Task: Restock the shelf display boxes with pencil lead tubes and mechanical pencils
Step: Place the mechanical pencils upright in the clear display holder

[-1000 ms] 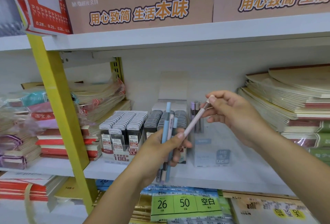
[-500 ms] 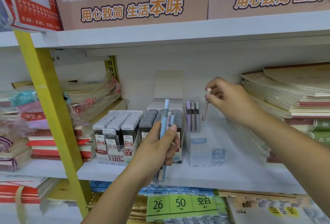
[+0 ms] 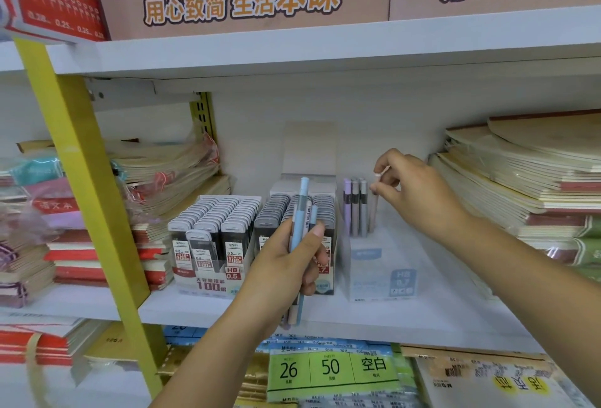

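My left hand [image 3: 289, 264] grips a small bundle of mechanical pencils [image 3: 300, 212], blue ones uppermost, held upright in front of the lead tube boxes. My right hand [image 3: 419, 193] pinches the top of a pale pink pencil [image 3: 374, 209] that stands in the clear display box [image 3: 383, 271], beside three purple and grey pencils [image 3: 355, 206] at the box's back. Left of it, two display boxes [image 3: 211, 277] hold rows of grey-capped pencil lead tubes [image 3: 224, 219].
Stacks of notebooks [image 3: 533, 176] fill the shelf's right side and wrapped notebooks [image 3: 156, 173] the left. A yellow upright post [image 3: 87, 186] crosses the left. The white shelf above [image 3: 325, 46] carries cardboard boxes. Paper packs lie on the shelf below.
My right hand drew a pink pencil out of the left hand's bundle, carried it right and lowered it upright into the clear box. The left hand stayed put with the remaining pencils.
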